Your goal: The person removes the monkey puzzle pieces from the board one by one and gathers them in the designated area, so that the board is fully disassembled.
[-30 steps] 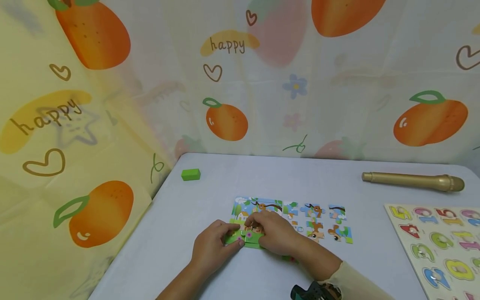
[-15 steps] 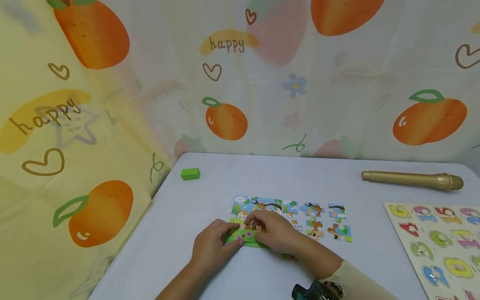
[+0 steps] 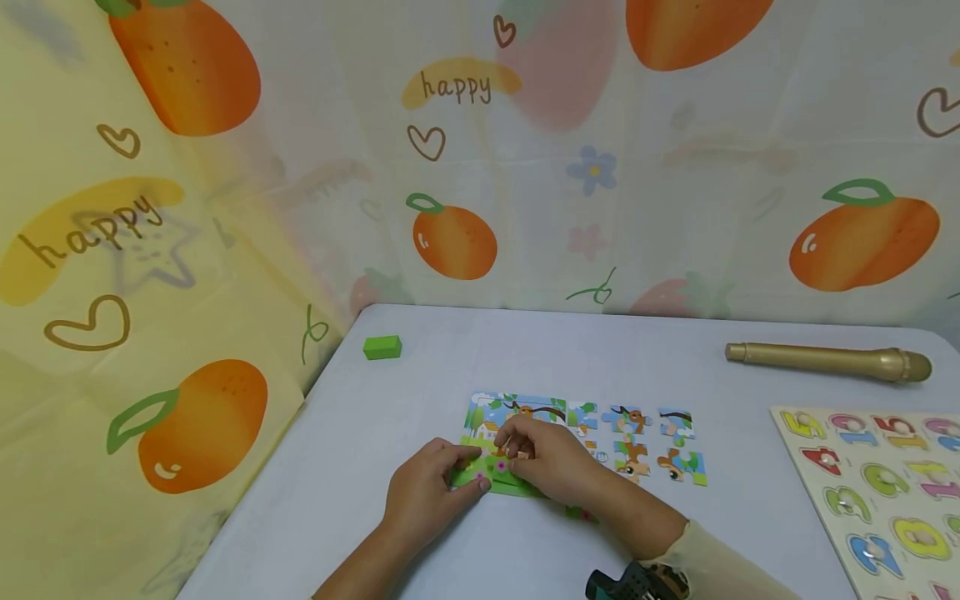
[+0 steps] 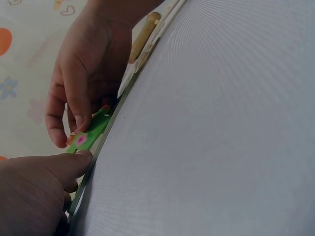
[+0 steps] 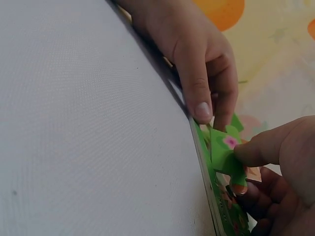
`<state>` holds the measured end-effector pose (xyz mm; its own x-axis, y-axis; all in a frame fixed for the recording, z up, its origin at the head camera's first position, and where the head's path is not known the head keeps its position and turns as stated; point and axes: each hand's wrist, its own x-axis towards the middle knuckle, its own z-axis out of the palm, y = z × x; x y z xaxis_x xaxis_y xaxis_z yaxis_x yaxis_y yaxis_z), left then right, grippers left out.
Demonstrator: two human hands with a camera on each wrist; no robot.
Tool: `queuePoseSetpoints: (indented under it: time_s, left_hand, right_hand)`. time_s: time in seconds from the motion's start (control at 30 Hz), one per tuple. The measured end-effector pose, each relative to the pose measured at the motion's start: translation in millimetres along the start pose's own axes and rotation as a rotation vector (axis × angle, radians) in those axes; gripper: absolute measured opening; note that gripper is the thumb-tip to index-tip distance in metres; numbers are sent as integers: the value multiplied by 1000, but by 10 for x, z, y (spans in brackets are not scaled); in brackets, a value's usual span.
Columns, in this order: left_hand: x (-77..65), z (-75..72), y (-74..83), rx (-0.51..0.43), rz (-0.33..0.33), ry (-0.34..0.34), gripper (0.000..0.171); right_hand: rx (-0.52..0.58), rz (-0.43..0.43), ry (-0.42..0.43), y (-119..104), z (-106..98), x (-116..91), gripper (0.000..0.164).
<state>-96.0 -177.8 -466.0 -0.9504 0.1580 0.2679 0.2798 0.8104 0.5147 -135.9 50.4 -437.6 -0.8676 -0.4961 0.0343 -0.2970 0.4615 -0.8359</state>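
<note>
A small jigsaw board (image 3: pixel 517 489) with a farm-like picture lies flat near the table's front middle. At its left side my left hand (image 3: pixel 431 487) holds the board, thumb at the near edge and index finger over the left part. My right hand (image 3: pixel 558 462) pinches a green puzzle piece (image 5: pixel 224 152) with a pink flower between thumb and fingers. That piece tilts just over the board, close beside the left thumb (image 5: pixel 202 109). Part of the board is hidden under the right hand.
Several loose puzzle pieces (image 3: pixel 630 421) lie right of the board, one green piece (image 3: pixel 581 513) partly below the right wrist. A number board (image 3: pixel 825 454) stands at the right, a gold toy microphone (image 3: pixel 825 362) behind it, a green block (image 3: pixel 382 347) at back left.
My right hand has shifted slightly right, and the flowered puzzle piece has tilted and come a little away from the left thumb. The left hand stays in place.
</note>
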Motion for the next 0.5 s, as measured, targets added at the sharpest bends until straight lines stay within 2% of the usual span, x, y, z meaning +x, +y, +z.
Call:
queuePoseSetpoints:
  time_s: [0.33, 0.5]
  left_hand:
    - [-1, 5, -12, -9, -2, 2, 34]
    - [-3, 4, -16, -8, 2, 1, 34]
  right_hand:
    - [61, 25, -8, -51, -17, 12, 20]
    - [132, 44, -23, -52, -46, 21, 21]
